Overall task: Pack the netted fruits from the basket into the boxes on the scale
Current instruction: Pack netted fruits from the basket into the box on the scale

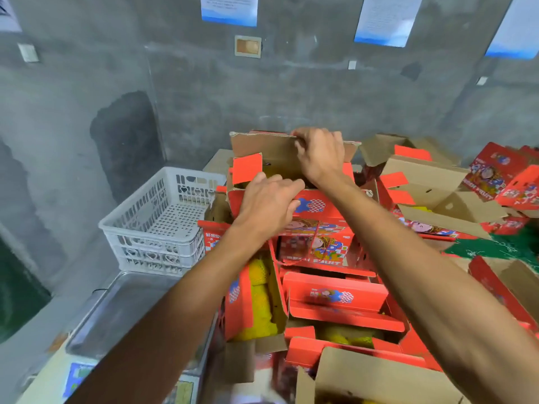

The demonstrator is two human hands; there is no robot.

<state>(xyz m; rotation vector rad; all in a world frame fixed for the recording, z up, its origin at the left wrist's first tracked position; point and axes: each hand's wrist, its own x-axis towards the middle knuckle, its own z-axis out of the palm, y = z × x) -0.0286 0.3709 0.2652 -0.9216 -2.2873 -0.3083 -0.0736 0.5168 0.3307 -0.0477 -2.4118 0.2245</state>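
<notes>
Both hands are working on the red printed cardboard fruit box (pixel 316 228) perched on top of the pile. The right hand (pixel 320 154) is curling its fingers over the top edge of the box's raised brown lid flap (pixel 268 151), its grip closed on that flap. The left hand (pixel 269 199) is lying with fingers fairly straight across the box's near rim, pressing rather than clutching. Below, yellow foam-netted fruits (pixel 259 304) are sitting inside an open red box (pixel 240 301) beside the left forearm, with more boxes stacked around. To the left, the white perforated plastic basket (pixel 157 223) is standing just behind the steel pan of the weighing scale (pixel 122 310), which is carrying no box in view.
</notes>
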